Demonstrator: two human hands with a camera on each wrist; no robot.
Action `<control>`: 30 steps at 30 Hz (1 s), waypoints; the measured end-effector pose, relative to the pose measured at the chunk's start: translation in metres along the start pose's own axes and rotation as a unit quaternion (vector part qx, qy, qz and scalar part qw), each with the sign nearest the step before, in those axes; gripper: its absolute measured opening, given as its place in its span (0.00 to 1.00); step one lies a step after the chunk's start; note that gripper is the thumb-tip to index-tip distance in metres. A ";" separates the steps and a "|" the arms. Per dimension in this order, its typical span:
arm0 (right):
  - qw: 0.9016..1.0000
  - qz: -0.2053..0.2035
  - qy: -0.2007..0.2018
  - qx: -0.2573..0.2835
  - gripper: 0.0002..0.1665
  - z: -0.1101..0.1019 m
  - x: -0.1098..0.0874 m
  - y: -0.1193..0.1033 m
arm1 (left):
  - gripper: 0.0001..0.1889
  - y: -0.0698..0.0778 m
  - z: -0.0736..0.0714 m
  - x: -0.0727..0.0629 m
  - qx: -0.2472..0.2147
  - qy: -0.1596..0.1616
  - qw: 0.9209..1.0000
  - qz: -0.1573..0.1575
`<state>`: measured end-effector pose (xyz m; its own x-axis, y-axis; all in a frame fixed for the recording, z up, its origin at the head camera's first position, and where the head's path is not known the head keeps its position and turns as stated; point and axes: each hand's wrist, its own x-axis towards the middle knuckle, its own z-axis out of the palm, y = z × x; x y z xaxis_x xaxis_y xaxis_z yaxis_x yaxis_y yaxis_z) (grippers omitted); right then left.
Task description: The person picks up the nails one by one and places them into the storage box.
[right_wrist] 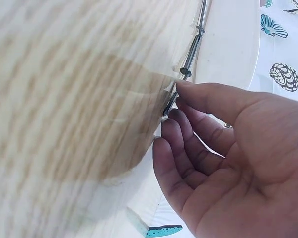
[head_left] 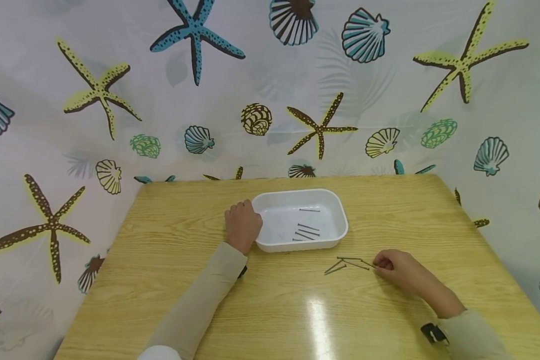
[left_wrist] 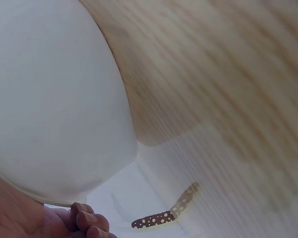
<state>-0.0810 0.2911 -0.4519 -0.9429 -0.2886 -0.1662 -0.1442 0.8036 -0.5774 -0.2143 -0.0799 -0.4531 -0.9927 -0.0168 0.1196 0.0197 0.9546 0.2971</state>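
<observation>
A white rectangular tray (head_left: 270,246) stands on the table with several nails (head_left: 308,226) lying inside it. My left hand (head_left: 243,226) grips its left rim; in the left wrist view the tray's outer wall (left_wrist: 59,99) fills the left side, with curled fingers (left_wrist: 87,218) at the rim. On the table, right of and nearer than the tray, several more nails (head_left: 353,264) lie in a loose group. At the right end of that group, my right hand (head_left: 398,269) pinches a nail (head_left: 367,263) by its end between thumb and fingertips.
The wooden table (head_left: 171,215) has a bright light reflection near its front. A cloth (head_left: 270,75) printed with starfish and shells hangs behind the table and along both sides. Dark straps circle both wrists.
</observation>
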 end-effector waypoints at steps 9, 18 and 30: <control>1.000 -0.004 -0.006 0.006 0.06 0.001 0.001 -0.003 | 0.14 0.001 -0.003 -0.002 0.002 -0.005 1.000 0.000; 1.000 -0.004 -0.010 0.011 0.09 0.003 0.003 -0.005 | 0.13 0.001 -0.006 -0.003 0.003 0.003 1.000 0.005; 1.000 -0.013 -0.010 -0.002 0.04 0.006 0.005 -0.004 | 0.14 0.002 -0.005 -0.003 0.009 -0.008 1.000 -0.001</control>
<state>-0.0833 0.2835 -0.4551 -0.9326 -0.3198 -0.1673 -0.1698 0.7978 -0.5786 -0.2109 -0.0796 -0.4479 -0.9946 -0.0145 0.1030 0.0150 0.9599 0.2800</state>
